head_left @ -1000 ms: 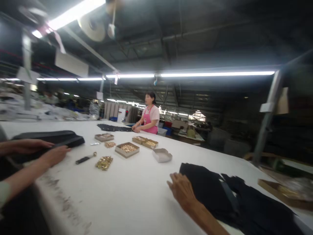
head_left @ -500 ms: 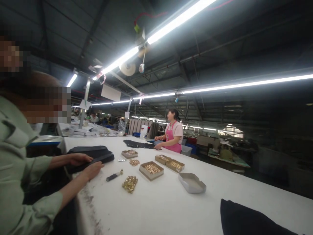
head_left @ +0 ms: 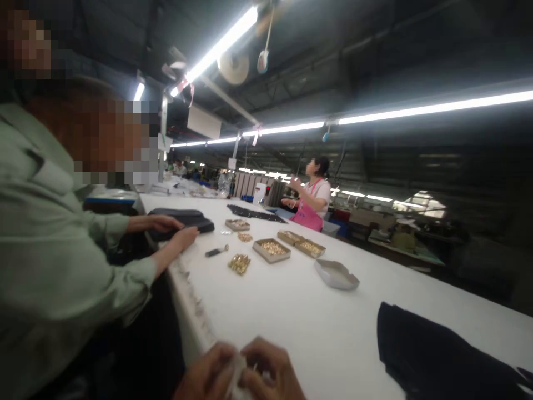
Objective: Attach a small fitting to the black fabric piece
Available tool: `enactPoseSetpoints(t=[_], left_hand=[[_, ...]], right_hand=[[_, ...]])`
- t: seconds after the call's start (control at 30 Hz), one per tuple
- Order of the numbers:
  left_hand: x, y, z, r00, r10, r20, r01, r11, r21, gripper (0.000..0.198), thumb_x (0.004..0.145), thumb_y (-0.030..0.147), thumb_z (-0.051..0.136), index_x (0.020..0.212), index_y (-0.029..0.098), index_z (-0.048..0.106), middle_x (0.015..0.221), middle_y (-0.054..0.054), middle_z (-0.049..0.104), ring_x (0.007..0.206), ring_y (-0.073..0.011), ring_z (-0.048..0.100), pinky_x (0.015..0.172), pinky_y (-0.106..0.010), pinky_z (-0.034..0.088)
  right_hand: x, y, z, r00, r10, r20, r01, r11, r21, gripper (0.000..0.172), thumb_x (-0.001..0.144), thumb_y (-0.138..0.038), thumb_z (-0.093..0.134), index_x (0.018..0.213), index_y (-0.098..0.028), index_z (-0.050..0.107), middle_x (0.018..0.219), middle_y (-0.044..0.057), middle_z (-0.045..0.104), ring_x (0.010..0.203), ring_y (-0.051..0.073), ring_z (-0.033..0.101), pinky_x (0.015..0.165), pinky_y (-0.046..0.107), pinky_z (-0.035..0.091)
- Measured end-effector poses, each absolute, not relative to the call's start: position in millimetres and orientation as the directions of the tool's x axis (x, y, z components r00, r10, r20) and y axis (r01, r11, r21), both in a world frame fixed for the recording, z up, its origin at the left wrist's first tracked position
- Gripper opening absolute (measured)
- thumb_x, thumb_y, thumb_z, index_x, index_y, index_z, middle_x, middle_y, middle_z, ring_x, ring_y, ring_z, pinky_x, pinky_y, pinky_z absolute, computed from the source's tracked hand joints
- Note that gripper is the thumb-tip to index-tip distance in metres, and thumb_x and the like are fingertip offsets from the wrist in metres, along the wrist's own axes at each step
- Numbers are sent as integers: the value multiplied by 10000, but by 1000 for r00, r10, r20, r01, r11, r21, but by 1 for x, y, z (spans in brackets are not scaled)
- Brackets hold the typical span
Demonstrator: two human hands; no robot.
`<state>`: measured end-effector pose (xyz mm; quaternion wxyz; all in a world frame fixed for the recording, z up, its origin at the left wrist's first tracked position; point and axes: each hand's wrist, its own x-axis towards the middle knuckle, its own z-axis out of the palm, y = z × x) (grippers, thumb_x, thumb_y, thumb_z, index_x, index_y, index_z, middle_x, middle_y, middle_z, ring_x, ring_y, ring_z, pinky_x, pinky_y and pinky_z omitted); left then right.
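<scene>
At the bottom middle, my left hand and my right hand are close together over the near edge of the white table. Their fingers curl around a small pale, whitish thing, blurred and partly hidden between them. I cannot make out what it is. To the right of my hands lies a dark cloth. Farther off are a bag of gold-coloured pieces, a dark-handled tool and an open box of small gold pieces.
A person in a green shirt leans at the left, hands on folded dark fabric. Across the table stands a person in a pink apron near a dark studded strip. A grey tray lies right of the boxes.
My hands have come into view at the bottom with the pale thing. The view has tilted down and turned left. The person in the pink apron has raised a hand off the dark strip.
</scene>
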<state>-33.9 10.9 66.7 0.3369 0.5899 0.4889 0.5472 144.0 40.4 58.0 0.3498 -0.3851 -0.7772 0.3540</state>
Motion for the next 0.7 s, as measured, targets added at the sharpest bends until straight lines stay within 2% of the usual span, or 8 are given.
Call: enactPoseSetpoints(t=[0.03, 0.1, 0.2, 0.33, 0.57, 0.7], left_hand=[[-27, -2, 58, -42, 963, 265, 180, -253, 951, 343, 838, 521, 563, 911, 202, 668, 739, 7, 668, 704, -153, 612, 646, -228, 479], [-21, -16, 50, 21, 976, 215, 98, -216, 971, 333, 900, 490, 503, 952, 181, 616, 805, 3, 662, 710, -116, 569, 692, -214, 448], [-23, -14, 47, 40, 981, 191, 24, -192, 981, 328, 905, 479, 511, 944, 161, 582, 828, -8, 654, 673, -100, 530, 672, -216, 415], [-23, -8, 50, 45, 982, 186, 22, -187, 982, 294, 917, 440, 505, 963, 159, 578, 825, -3, 638, 672, -98, 525, 658, -215, 402], [-15, -10, 50, 59, 975, 214, 191, -222, 956, 257, 945, 419, 431, 883, 192, 534, 821, 7, 616, 767, -117, 556, 703, -200, 405], [-9, 0, 33, 18, 979, 205, 308, -200, 930, 322, 924, 507, 382, 842, 213, 484, 766, -2, 646, 670, -125, 578, 640, -198, 414]], right_hand=[[142, 41, 60, -490, 845, 215, 303, 396, -867, 104, 817, -263, 628, 828, -172, 677, 770, 4, 650, 766, 149, 590, 683, 251, 450], [138, 43, 64, -525, 829, 192, 207, 343, -916, 124, 807, -227, 582, 843, -157, 677, 773, 15, 657, 772, 154, 582, 714, 266, 439], [137, 45, 70, -540, 831, 135, 178, 270, -946, 163, 787, -221, 566, 880, -147, 679, 747, 10, 647, 684, 124, 529, 641, 247, 410], [139, 45, 72, -546, 831, 106, 161, 228, -960, 205, 790, -269, 554, 896, -142, 674, 690, 9, 633, 618, 116, 502, 579, 240, 389], [137, 50, 59, -497, 861, 111, 130, 200, -971, 173, 779, -308, 607, 727, -143, 623, 625, 2, 620, 536, 84, 465, 517, 215, 341], [136, 54, 49, -482, 865, 138, 110, 217, -970, 164, 750, -284, 605, 656, -155, 568, 595, 17, 627, 550, 110, 534, 549, 225, 380]])
